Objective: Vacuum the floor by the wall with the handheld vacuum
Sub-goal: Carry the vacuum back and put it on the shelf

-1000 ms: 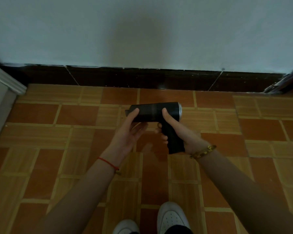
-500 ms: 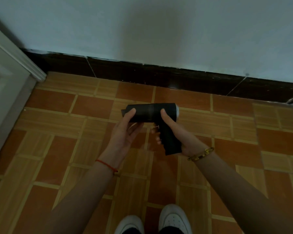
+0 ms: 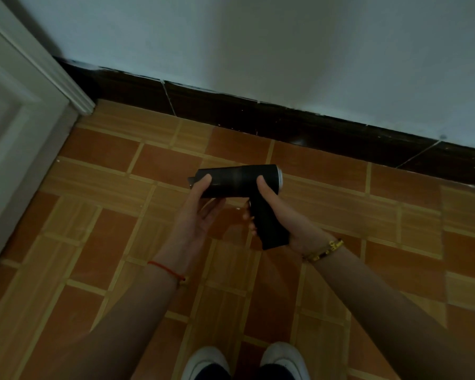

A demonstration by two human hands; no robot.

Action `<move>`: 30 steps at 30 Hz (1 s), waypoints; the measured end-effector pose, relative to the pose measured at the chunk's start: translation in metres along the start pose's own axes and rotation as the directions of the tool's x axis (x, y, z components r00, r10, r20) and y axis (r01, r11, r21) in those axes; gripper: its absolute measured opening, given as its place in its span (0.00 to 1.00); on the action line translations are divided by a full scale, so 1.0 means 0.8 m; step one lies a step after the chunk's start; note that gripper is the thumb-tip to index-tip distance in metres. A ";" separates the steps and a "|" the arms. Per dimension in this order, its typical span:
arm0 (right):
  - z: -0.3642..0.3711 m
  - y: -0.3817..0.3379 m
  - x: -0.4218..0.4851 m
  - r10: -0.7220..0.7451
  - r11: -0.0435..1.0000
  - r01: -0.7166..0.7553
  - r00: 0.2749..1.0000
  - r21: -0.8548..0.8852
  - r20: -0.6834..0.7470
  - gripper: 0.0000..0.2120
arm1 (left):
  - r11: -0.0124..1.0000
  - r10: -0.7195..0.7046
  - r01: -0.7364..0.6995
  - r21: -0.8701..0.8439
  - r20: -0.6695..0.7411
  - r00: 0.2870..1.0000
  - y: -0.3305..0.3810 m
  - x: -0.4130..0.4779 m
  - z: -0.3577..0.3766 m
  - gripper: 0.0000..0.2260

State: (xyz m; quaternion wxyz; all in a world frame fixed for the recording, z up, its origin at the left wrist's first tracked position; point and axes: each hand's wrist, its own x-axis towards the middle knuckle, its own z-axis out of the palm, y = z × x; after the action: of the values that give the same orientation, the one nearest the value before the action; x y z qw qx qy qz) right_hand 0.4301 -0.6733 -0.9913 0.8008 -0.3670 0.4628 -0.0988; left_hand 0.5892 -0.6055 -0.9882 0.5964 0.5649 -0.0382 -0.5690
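you are holding the handheld vacuum (image 3: 239, 181) in the air in front of you, above the floor (image 3: 148, 242), not down on it. its barrel lies roughly level and runs left to right, more or less along the wall (image 3: 285, 50) rather than toward it, with the silver-ringed end on your right and the darker tip on your left. your right hand (image 3: 280, 215) is closed around the grip that hangs down from the barrel, thumb up against the barrel's side. your left hand (image 3: 198, 215) is half open, palm up under the left end, thumb on the barrel and the other fingers loose, so it steadies more than it holds. the right hand carries the tool, so the coming move looks to be a turn and a drop: i'd judge you need to bring one end round toward the dark skirting (image 3: 258, 116) and lower it to the tiles. which end takes in the dust i cannot tell. no brand, label or writing can be read on the vacuum.
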 end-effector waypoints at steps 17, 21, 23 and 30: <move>0.109 -0.243 -0.199 -0.148 0.987 0.140 0.984 -0.081 -0.102 0.21 | 0.997 -0.002 0.003 -0.083 0.015 1.000 0.249 -0.169 0.112 0.23; 0.151 -0.321 -0.295 -0.163 0.985 0.154 0.980 -0.079 -0.117 0.22 | 0.992 0.009 -0.009 -0.124 0.002 1.000 0.332 -0.258 0.156 0.26; 0.173 -0.361 -0.349 -0.171 0.984 0.162 0.977 -0.073 -0.125 0.21 | 0.991 0.011 -0.012 -0.136 -0.002 1.000 0.376 -0.306 0.181 0.28; 0.247 -0.510 -0.541 -0.161 0.986 0.148 0.967 -0.078 -0.197 0.24 | 0.984 -0.025 0.019 -0.176 -0.031 0.999 0.538 -0.492 0.280 0.23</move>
State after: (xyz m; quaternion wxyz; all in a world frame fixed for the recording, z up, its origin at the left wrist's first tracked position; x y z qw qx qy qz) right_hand 0.4260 -0.6503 -0.3652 0.7274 -0.4148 0.5150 -0.1832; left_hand 0.5705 -0.5856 -0.3640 0.6381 0.5199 0.0283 -0.5672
